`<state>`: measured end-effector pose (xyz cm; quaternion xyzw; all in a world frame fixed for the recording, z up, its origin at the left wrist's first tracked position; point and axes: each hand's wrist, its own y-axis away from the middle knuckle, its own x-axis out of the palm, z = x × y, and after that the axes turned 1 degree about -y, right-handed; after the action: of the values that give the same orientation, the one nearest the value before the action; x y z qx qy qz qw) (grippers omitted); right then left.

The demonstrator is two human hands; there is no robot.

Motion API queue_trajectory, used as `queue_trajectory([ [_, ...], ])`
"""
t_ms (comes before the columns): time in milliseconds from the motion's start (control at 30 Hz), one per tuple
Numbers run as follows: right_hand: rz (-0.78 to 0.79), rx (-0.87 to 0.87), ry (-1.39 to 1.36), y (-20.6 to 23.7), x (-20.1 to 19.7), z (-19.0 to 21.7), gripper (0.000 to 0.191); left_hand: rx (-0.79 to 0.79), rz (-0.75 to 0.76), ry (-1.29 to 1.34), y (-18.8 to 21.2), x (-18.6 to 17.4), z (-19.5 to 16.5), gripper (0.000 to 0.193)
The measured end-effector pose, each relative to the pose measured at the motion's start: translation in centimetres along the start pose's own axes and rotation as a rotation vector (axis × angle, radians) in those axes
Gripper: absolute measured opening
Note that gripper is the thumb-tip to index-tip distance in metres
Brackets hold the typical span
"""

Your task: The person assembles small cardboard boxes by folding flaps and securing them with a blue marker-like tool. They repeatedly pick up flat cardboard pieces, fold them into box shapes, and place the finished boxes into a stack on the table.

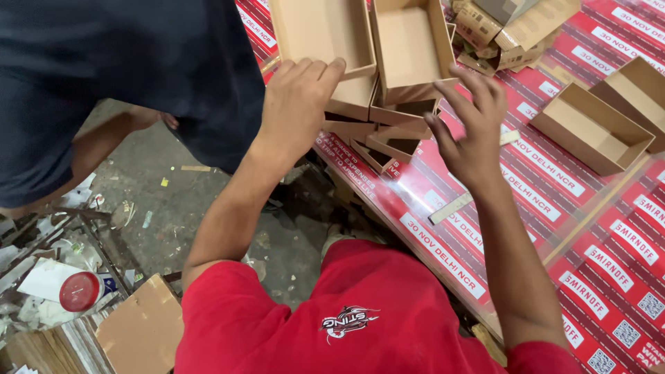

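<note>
A stack of open brown cardboard box trays stands at the near edge of a table covered with red and white printed sheets. My left hand rests against the left side of the stack, fingertips touching the rim of the top left tray. My right hand hovers just right of the stack with fingers spread and curled, holding nothing, close to the top right tray. I wear a red shirt.
Another person in a dark shirt stands at the left. Two more brown trays sit on the table at the right, flattened cardboard pieces at the top. The floor holds litter, a red-lidded container and a cardboard box.
</note>
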<state>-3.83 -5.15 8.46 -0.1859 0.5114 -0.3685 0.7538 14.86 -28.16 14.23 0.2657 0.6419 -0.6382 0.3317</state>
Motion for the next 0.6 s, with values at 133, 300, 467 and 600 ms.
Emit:
queue_trajectory([
  [133, 0.114, -0.099, 0.236, -3.6, 3.8, -2.0, 0.047, -0.059, 0.105, 0.086, 1.0, 2.7, 1.9, 0.035],
  [300, 0.228, -0.042, 0.222, -4.0, 7.2, -3.2, 0.048, -0.077, 0.181, 0.169, 1.6, 5.1, 3.0, 0.026],
  [467, 0.21, 0.014, 0.16, -4.1, 8.0, -2.6, 0.036, -0.078, 0.215, 0.169, 1.5, 5.8, 3.3, 0.015],
  [600, 0.208, 0.031, 0.108, -4.5, 7.9, -2.0, 0.03, -0.046, 0.232, 0.206, 1.1, 6.0, 3.6, 0.013],
])
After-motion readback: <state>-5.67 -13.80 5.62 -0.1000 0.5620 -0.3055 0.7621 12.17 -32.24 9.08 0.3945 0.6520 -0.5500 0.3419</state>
